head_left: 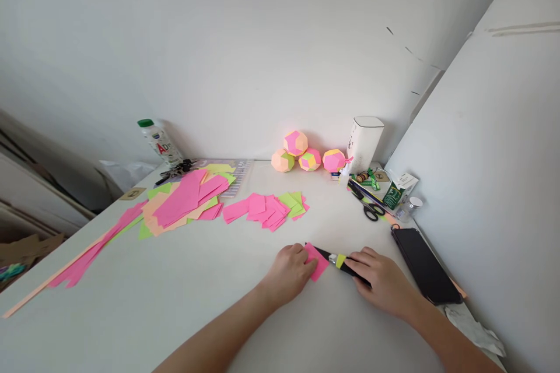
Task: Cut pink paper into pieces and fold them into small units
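Note:
My left hand is closed on a small pink piece of paper, its fingers at the paper's left edge. In my right hand is a black and yellow utility knife, its dark blade pointing up and left across the paper's upper edge. Whether the blade cuts into the paper I cannot tell. Beyond my hands lie a loose pile of pink paper rectangles and a few green paper pieces.
Larger pink, peach and green sheets lie left, near long paper strips. Several paper balls sit by the wall beside a white container. Scissors, a glass jar and a black phone line the right edge.

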Demonstrator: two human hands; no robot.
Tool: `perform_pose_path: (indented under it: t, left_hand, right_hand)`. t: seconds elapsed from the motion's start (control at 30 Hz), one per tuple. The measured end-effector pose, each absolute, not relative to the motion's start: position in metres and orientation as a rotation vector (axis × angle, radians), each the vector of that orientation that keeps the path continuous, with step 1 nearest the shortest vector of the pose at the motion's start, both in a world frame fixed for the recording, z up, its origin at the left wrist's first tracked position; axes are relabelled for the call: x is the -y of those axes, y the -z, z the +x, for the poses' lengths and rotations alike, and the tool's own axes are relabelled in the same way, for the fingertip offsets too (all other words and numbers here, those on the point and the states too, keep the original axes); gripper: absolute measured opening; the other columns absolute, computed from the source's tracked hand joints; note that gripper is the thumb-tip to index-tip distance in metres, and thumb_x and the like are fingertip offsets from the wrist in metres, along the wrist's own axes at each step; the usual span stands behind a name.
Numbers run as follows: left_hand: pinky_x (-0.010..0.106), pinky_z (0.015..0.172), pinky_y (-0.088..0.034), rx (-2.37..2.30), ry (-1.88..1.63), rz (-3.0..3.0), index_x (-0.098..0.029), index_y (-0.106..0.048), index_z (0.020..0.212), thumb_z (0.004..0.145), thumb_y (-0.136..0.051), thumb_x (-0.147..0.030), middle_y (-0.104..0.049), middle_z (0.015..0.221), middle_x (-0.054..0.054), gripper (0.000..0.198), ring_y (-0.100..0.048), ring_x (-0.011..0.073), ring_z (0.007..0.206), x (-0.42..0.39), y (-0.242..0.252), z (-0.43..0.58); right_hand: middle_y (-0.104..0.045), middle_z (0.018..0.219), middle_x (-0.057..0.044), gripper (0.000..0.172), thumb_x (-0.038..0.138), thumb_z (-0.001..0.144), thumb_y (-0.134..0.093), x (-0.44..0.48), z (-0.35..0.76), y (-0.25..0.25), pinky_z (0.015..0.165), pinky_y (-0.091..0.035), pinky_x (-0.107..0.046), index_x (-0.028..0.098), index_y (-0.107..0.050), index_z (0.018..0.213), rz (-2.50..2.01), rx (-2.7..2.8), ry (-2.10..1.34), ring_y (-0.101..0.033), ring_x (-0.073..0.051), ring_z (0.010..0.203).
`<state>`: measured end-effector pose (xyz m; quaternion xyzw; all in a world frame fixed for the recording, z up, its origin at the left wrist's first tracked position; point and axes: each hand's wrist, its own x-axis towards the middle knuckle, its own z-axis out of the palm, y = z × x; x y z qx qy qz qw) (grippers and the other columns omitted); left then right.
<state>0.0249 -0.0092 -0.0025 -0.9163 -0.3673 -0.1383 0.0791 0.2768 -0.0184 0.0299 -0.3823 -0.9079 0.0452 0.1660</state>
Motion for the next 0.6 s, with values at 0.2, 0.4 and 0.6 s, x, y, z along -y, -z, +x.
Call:
perform_pose_path:
  t: [0.2,0.4,0.6]
  left_hand:
    - [0.027,0.052,-0.031,1.102,0.462,-2.727,-0.018,-0.051,0.069,0.081,-0.044,-0.008,-0.041,0.055,0.001,0.018,-0.040,0.0158,0.056,0.010,0.002,0.025]
    - [0.026,0.054,-0.033,1.111,0.486,-2.751,-0.018,-0.052,0.073,0.083,-0.045,-0.010,-0.041,0.055,0.001,0.015,-0.041,0.0155,0.058,0.011,0.002,0.026]
    - [0.027,0.055,-0.033,1.104,0.473,-2.750,-0.019,-0.052,0.073,0.080,-0.047,-0.007,-0.041,0.054,0.000,0.014,-0.041,0.0158,0.057,0.010,0.004,0.026]
  right_hand:
    - [-0.069,0.094,-0.011,0.040,0.002,0.073,-0.049,0.017,0.272,-0.029,0.070,-0.053,-0.034,0.014,-0.068,0.106,-1.081,2.580,-0.099,-0.059,-0.022,0.083]
    - [-0.069,0.095,-0.012,0.039,0.005,0.074,-0.047,0.017,0.269,-0.024,0.067,-0.053,-0.035,0.014,-0.068,0.106,-1.089,2.571,-0.068,-0.058,-0.023,0.083]
    - [-0.069,0.095,-0.011,0.040,0.004,0.074,-0.049,0.018,0.266,-0.019,0.064,-0.052,-0.032,0.016,-0.068,0.107,-1.108,2.562,-0.048,-0.058,-0.022,0.082]
